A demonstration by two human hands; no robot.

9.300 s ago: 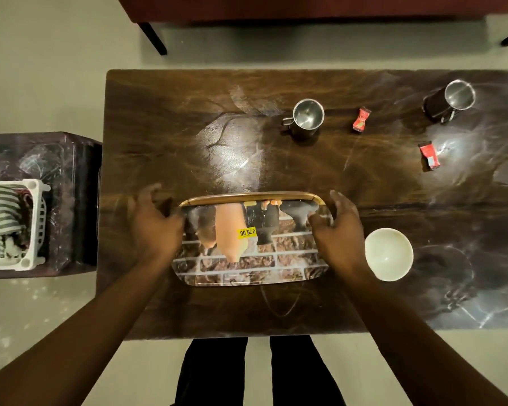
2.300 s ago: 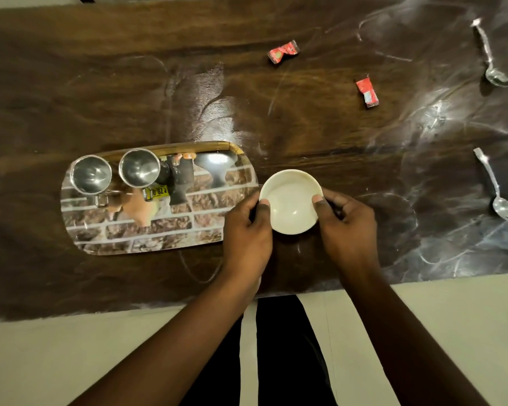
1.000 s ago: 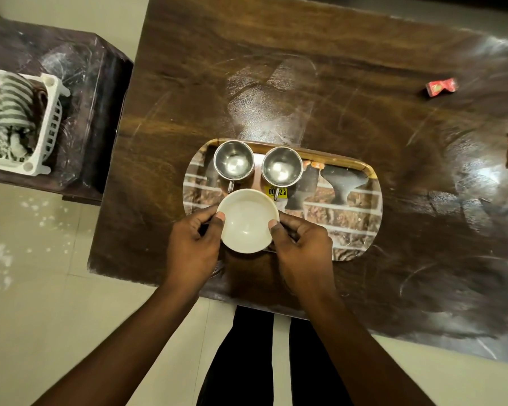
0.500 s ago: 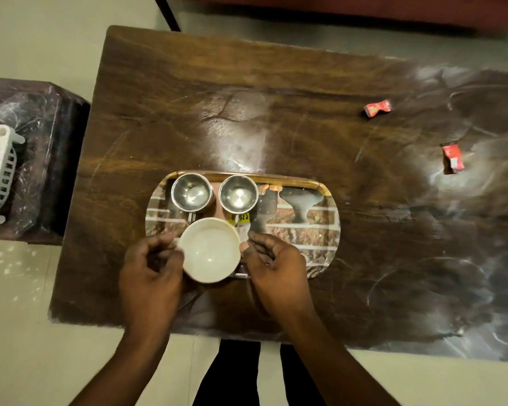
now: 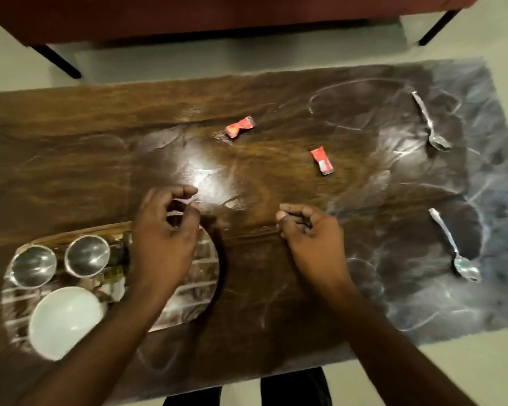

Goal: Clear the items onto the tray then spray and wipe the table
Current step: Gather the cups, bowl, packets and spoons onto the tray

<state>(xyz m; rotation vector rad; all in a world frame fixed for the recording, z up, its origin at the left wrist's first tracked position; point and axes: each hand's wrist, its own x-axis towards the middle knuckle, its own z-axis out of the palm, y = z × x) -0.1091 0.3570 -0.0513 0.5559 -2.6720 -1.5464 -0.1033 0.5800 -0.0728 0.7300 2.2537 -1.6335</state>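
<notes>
Head view, looking down on a dark wood-grain table (image 5: pixel 247 294) with a glossy, smeared surface.

The tray (image 5: pixel 198 278), oval and printed with a brick pattern, lies at the near left of the table. It carries three items:
- left steel cup (image 5: pixel 33 266) and right steel cup (image 5: pixel 87 255), upright and side by side along the tray's far edge
- white bowl (image 5: pixel 65 325), upright at the tray's near left, just in front of the cups

The left hand (image 5: pixel 165 238) hovers over the right end of the tray, its forearm crossing the tray's near edge. The fingers are loosely curled, thumb and forefinger stand apart, and nothing is held. The right hand (image 5: pixel 311 238) is over bare table to the right of the tray, apart from it. Its fingers are curled loosely under the palm, and it too holds nothing.

Items lying on the bare table, off the tray:
- twisted red wrapper (image 5: pixel 240 127), beyond the hands near mid-table
- flat red wrapper (image 5: pixel 322 160), to the right of the first and apart from it
- far spoon (image 5: pixel 427 121), at the right end, bowl end toward the viewer
- near spoon (image 5: pixel 447 238), at the right end, nearer the viewer, bowl end toward the viewer, well apart from the far spoon

Beyond the table, a dark red piece of furniture (image 5: pixel 217 13) on thin black legs stands on a pale floor (image 5: pixel 467 361). The person's dark trouser legs (image 5: pixel 294 388) show at the table's near edge
</notes>
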